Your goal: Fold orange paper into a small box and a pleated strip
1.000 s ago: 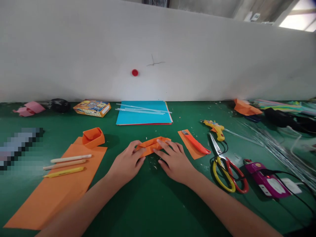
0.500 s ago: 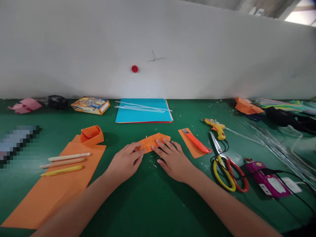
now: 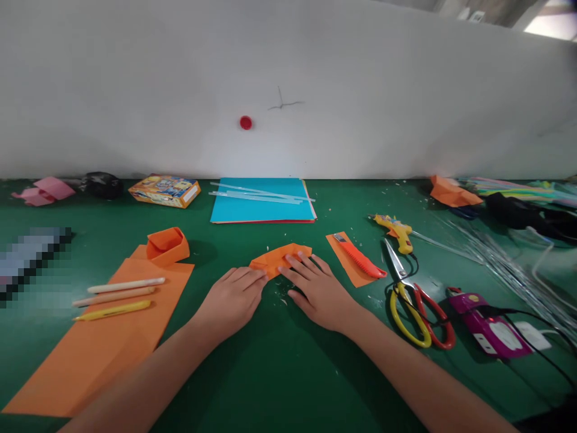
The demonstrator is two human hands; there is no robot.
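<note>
A small folded orange paper piece [image 3: 280,257] lies on the green table [image 3: 288,385] in front of me. My left hand [image 3: 235,296] is at its left end, fingers pressed together and closed on the paper's lower left edge. My right hand [image 3: 318,288] rests with spread fingers, its fingertips on the right part of the paper. To the right an orange cutter [image 3: 360,257] lies on a small orange strip [image 3: 347,264]. At the left, an orange sheet [image 3: 121,349] bears a folded orange ring [image 3: 167,246] and three slim sticks or pens [image 3: 117,310].
Scissors [image 3: 412,300], a yellow glue gun [image 3: 394,230] and a purple power adapter [image 3: 489,325] with cables are at the right. Blue sheets [image 3: 261,210] with clear sticks lie at the back, beside a small box [image 3: 165,190]. A pixelated flat object [image 3: 33,255] is far left.
The fingers of my left hand have straightened and closed together, shifting slightly right along the paper's edge. My right hand stays nearly in place.
</note>
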